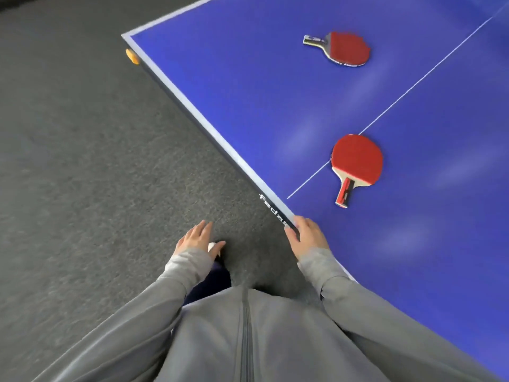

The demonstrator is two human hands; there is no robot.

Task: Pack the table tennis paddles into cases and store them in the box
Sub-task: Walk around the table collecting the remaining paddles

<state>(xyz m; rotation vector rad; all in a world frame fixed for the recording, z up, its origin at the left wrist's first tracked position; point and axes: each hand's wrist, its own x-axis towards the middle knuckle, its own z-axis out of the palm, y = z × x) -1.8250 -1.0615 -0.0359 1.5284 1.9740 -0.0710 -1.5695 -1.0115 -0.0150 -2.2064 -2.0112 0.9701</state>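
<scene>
Two paddles (357, 161) (347, 48) lie beyond both hands (197, 238) (308, 232), untouched.

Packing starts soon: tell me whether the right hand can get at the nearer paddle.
Probably yes: the right hand rests on the table edge, and only bare tabletop lies between it and the nearer paddle.

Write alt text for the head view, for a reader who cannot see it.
A near paddle and a far paddle, both red side up, lie apart on a blue table. The right hand rests on the table's edge; the left hand is open above the grey carpet.
</scene>
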